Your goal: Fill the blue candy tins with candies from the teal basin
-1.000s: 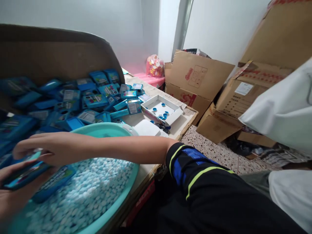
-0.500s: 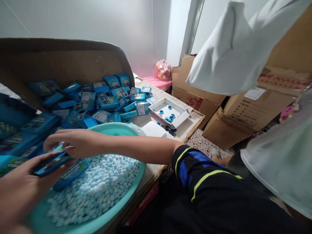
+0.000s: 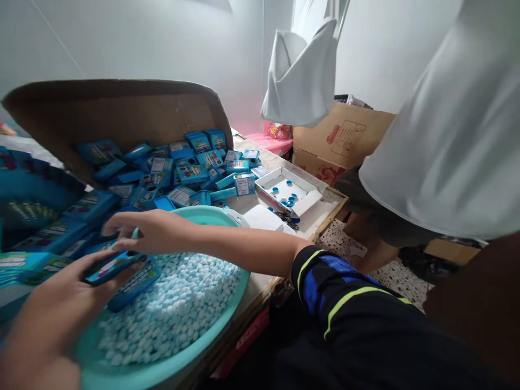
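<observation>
My left hand (image 3: 81,298) grips a small blue candy box (image 3: 108,271), held tilted over the left side of a turquoise basin (image 3: 227,314). Pale blue and white candies (image 3: 174,309) fill much of the basin. Another blue printed box (image 3: 136,281) shows just under my left fingers, above the candies. My right hand (image 3: 150,230) reaches across the basin with its fingers curled at the top of the held box. Between those fingers a small turquoise piece (image 3: 135,233) shows; its kind is mostly hidden.
Many blue candy boxes (image 3: 193,173) spill from a big cardboard carton (image 3: 134,108) behind the basin. A shallow white box (image 3: 300,206) with small blue caps stands to the right. A person in a white shirt (image 3: 439,141) is close at the right, near cartons (image 3: 345,135).
The view has shifted, so the basin and hands sit further right. My hands keep their hold over the basin. The person in white at the right has changed position.
</observation>
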`<state>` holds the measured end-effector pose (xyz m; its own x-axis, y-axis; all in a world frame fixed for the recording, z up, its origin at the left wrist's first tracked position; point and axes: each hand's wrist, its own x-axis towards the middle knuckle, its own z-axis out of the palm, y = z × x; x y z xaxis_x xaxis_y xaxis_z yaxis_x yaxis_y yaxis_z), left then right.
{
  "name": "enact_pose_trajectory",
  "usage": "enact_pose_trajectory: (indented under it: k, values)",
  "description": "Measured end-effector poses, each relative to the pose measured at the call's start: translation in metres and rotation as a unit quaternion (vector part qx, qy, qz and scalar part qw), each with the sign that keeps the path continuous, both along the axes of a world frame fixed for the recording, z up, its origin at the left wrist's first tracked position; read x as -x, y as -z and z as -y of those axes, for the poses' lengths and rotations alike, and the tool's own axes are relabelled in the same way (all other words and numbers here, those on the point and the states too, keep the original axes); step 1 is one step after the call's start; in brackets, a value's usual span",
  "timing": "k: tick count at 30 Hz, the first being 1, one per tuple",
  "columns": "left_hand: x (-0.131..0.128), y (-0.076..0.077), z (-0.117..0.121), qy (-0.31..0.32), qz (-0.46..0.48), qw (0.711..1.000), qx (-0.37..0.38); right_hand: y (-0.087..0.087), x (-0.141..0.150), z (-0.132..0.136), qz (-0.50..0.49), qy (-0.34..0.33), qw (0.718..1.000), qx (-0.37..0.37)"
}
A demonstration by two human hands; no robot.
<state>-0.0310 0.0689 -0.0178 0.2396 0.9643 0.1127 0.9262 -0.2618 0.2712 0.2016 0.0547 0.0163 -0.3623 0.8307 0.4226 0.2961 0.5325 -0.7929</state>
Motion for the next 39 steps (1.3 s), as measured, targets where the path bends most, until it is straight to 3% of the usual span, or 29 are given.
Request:
enact_pose_trajectory:
  k: [5, 13, 18, 23, 33, 39]
  values:
    - [-0.022, -0.026, 0.024, -0.026, -0.004, 0.999, 0.042, -0.012, 0.002, 0.019, 0.110, 0.062, 0.992, 0.009]
    - [-0.036, -0.044, 0.043, -0.031, 0.005, 0.998, 0.058, -0.014, 0.002, 0.021, 0.155, 0.072, 0.985, -0.034]
    - [-0.035, -0.042, 0.040, -0.026, 0.016, 0.998, 0.062, -0.006, 0.004, 0.012, 0.150, 0.064, 0.983, -0.085]
    - [-0.037, -0.043, 0.041, -0.030, 0.013, 0.997, 0.072, 0.006, 0.005, 0.005, 0.104, 0.057, 0.990, -0.080]
    - [-0.032, -0.038, 0.036, -0.026, 0.002, 0.996, 0.088, 0.000, 0.004, 0.005, 0.102, 0.099, 0.987, -0.070]
    - [-0.024, -0.025, 0.022, -0.012, -0.010, 0.999, 0.048, -0.003, 0.001, 0.010, 0.116, 0.050, 0.992, -0.016]
